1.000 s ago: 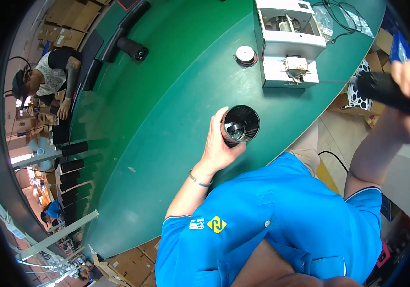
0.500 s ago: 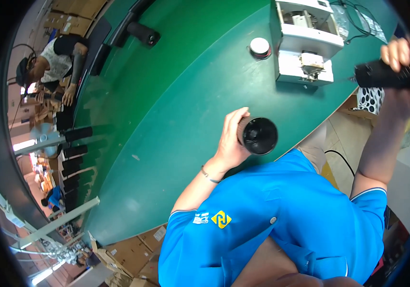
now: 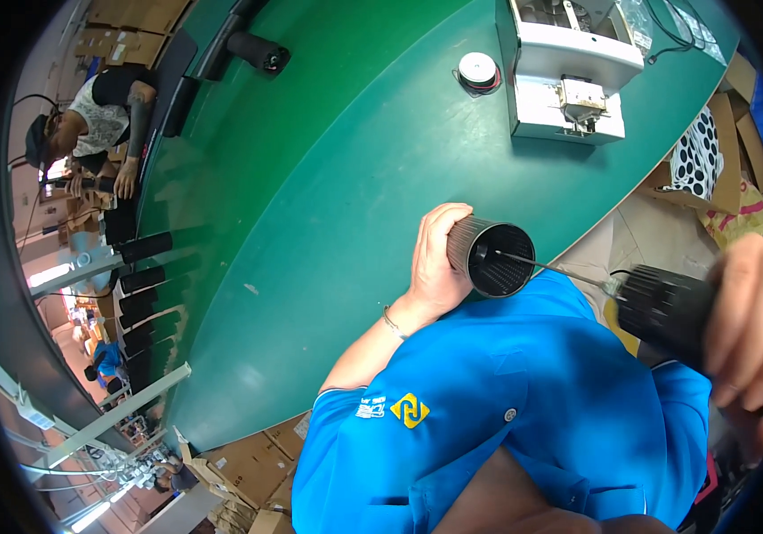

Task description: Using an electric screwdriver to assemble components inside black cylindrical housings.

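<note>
At 10 o'clock from the view's centre, we see a co-worker (image 3: 101, 133); near 11, a black cylinder (image 3: 257, 52) lies on the green table (image 3: 355, 205). Our left hand (image 3: 439, 258) grasps a ribbed black cylindrical housing (image 3: 510, 279) at 3 o'clock, mouth facing right. Around 1 o'clock sit a white-topped round part (image 3: 476, 68) and a white screw feeder (image 3: 568, 107). Our blurred right hand (image 3: 749, 329), towards 4, grips a black power screwdriver (image 3: 662, 307), its long bit reaching into the mouth.

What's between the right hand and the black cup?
Head view: from the right hand, the front of the black driver it grips, then the driver's long thin bit, which runs into the open mouth of the black cup.
</note>
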Demonstrator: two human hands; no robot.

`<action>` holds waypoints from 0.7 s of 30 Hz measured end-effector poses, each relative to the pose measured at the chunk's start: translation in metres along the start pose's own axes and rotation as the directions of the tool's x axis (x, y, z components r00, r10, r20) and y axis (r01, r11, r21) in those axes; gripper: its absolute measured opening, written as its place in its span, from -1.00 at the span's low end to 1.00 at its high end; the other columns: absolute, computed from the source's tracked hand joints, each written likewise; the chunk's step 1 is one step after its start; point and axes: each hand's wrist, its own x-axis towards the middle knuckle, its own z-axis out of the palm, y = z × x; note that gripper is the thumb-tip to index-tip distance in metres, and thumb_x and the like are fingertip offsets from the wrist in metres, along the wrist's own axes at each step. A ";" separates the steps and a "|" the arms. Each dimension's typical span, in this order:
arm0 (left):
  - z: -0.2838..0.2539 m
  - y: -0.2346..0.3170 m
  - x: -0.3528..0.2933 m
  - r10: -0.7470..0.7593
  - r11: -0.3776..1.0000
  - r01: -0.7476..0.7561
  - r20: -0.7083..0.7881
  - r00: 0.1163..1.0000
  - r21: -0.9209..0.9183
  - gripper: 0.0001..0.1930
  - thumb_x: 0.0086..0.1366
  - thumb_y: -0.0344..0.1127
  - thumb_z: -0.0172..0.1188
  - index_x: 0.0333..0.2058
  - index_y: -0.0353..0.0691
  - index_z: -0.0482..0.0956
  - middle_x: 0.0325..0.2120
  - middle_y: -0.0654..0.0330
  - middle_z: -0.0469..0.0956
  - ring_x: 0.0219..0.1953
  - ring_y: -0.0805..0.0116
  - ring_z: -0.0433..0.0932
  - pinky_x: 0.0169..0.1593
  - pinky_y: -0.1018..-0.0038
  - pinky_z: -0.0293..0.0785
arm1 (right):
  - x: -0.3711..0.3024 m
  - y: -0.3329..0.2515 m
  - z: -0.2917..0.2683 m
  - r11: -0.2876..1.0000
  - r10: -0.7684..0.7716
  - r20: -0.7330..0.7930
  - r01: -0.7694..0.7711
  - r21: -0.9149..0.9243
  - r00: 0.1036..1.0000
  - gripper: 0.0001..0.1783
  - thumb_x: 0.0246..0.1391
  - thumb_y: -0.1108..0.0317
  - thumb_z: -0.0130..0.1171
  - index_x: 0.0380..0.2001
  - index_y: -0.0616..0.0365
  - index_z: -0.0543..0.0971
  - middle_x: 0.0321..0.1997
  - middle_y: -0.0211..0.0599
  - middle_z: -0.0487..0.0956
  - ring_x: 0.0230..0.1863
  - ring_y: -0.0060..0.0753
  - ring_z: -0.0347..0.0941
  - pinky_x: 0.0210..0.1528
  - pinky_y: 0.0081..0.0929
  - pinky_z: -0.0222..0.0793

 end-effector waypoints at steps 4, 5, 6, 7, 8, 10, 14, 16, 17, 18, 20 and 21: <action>-0.001 0.002 0.001 0.022 1.000 -0.022 -0.005 1.000 -0.011 -0.40 -0.20 -0.58 0.24 -0.10 -0.28 0.25 -0.13 0.06 0.35 -0.11 0.21 0.36 -0.03 0.44 0.30 | -0.001 0.006 0.024 0.999 0.042 -0.008 -0.042 -0.010 0.999 -0.52 -0.11 0.33 0.15 -0.09 0.10 0.25 -0.43 -0.38 0.46 -0.44 -0.46 0.46 -0.36 -0.55 0.42; 0.000 0.003 0.002 0.026 0.999 -0.026 0.004 1.000 -0.020 -0.40 -0.20 -0.58 0.24 -0.10 -0.28 0.25 -0.14 0.06 0.35 -0.11 0.21 0.36 -0.03 0.44 0.30 | 0.013 0.017 0.037 0.999 0.049 -0.017 -0.049 -0.014 0.999 -0.51 -0.12 0.33 0.17 -0.09 0.10 0.24 -0.43 -0.38 0.46 -0.43 -0.46 0.47 -0.35 -0.55 0.43; 0.001 0.003 0.003 0.027 0.999 -0.027 0.007 1.000 -0.027 -0.40 -0.20 -0.58 0.24 -0.09 -0.28 0.25 -0.14 0.06 0.35 -0.11 0.21 0.36 -0.03 0.43 0.30 | 0.014 0.018 0.043 0.998 0.058 -0.022 -0.058 -0.014 0.998 -0.50 -0.13 0.34 0.18 -0.10 0.09 0.24 -0.42 -0.38 0.46 -0.43 -0.46 0.47 -0.35 -0.56 0.44; 0.001 0.003 0.004 0.028 0.999 -0.028 0.011 1.000 -0.035 -0.40 -0.20 -0.58 0.24 -0.09 -0.28 0.25 -0.14 0.06 0.35 -0.11 0.21 0.36 -0.03 0.43 0.30 | 0.018 0.024 0.052 0.998 0.066 -0.026 -0.067 -0.015 0.997 -0.48 -0.15 0.34 0.20 -0.10 0.09 0.24 -0.42 -0.37 0.47 -0.42 -0.46 0.48 -0.34 -0.56 0.44; -0.001 0.002 0.002 0.021 0.999 -0.021 0.002 1.000 -0.028 -0.40 -0.20 -0.58 0.24 -0.09 -0.28 0.25 -0.14 0.06 0.35 -0.11 0.21 0.36 -0.03 0.43 0.30 | 0.005 0.020 0.048 0.997 0.076 -0.018 -0.076 -0.002 0.997 -0.47 -0.16 0.34 0.22 -0.10 0.09 0.24 -0.41 -0.37 0.47 -0.42 -0.46 0.48 -0.34 -0.57 0.45; -0.002 0.001 0.001 0.020 1.000 -0.020 -0.006 1.000 -0.020 -0.39 -0.21 -0.58 0.24 -0.09 -0.27 0.24 -0.14 0.06 0.35 -0.11 0.21 0.36 -0.03 0.43 0.30 | -0.012 0.018 0.039 0.995 0.094 -0.010 -0.094 0.013 0.996 -0.45 -0.19 0.35 0.25 -0.11 0.09 0.23 -0.40 -0.36 0.48 -0.41 -0.45 0.50 -0.33 -0.57 0.46; -0.002 0.000 0.001 0.024 0.999 -0.024 -0.004 1.000 -0.025 -0.38 -0.22 -0.58 0.25 -0.09 -0.27 0.24 -0.15 0.06 0.35 -0.12 0.21 0.36 -0.03 0.43 0.30 | -0.019 0.023 0.038 0.995 0.097 0.001 -0.097 0.023 0.995 -0.40 -0.23 0.35 0.28 -0.11 0.07 0.22 -0.40 -0.36 0.49 -0.41 -0.46 0.51 -0.33 -0.59 0.46; -0.002 -0.001 0.001 0.026 0.999 -0.026 -0.001 1.000 -0.037 -0.38 -0.23 -0.58 0.25 -0.10 -0.27 0.24 -0.15 0.06 0.35 -0.12 0.21 0.36 -0.04 0.43 0.31 | -0.018 0.027 0.038 0.997 0.066 0.025 -0.066 0.029 0.998 -0.37 -0.24 0.35 0.30 -0.09 0.06 0.20 -0.42 -0.37 0.49 -0.43 -0.46 0.51 -0.36 -0.61 0.46; -0.002 -0.001 0.001 0.028 0.999 -0.028 -0.001 1.000 -0.043 -0.38 -0.23 -0.58 0.26 -0.10 -0.27 0.24 -0.15 0.06 0.35 -0.12 0.21 0.36 -0.04 0.43 0.31 | -0.017 0.028 0.037 0.998 0.050 0.039 -0.051 0.032 0.998 -0.36 -0.25 0.35 0.30 -0.08 0.05 0.20 -0.43 -0.38 0.49 -0.44 -0.47 0.51 -0.37 -0.62 0.45; -0.002 -0.001 0.003 0.035 0.998 -0.035 -0.003 0.999 -0.044 -0.38 -0.23 -0.58 0.26 -0.10 -0.27 0.24 -0.15 0.06 0.35 -0.12 0.21 0.36 -0.04 0.43 0.31 | -0.017 0.030 0.036 0.999 0.029 0.050 -0.031 0.031 0.998 -0.34 -0.25 0.35 0.31 -0.07 0.04 0.19 -0.44 -0.38 0.49 -0.45 -0.47 0.51 -0.39 -0.63 0.45; 0.000 0.001 0.004 0.030 0.998 -0.031 -0.017 0.999 -0.058 -0.37 -0.26 -0.58 0.27 -0.11 -0.27 0.26 -0.17 0.07 0.36 -0.14 0.19 0.36 -0.05 0.41 0.31 | -0.019 0.032 0.033 1.000 -0.012 0.075 0.011 0.026 0.997 -0.31 -0.26 0.35 0.32 -0.05 0.03 0.17 -0.46 -0.39 0.49 -0.47 -0.48 0.51 -0.42 -0.65 0.44; 0.001 0.003 0.005 0.030 0.997 -0.032 -0.024 0.999 -0.066 -0.37 -0.27 -0.58 0.27 -0.11 -0.28 0.27 -0.18 0.08 0.36 -0.16 0.18 0.37 -0.05 0.41 0.32 | -0.021 0.033 0.032 0.999 -0.034 0.087 0.032 0.021 0.996 -0.29 -0.27 0.35 0.32 -0.04 0.02 0.17 -0.47 -0.40 0.49 -0.48 -0.48 0.51 -0.43 -0.66 0.44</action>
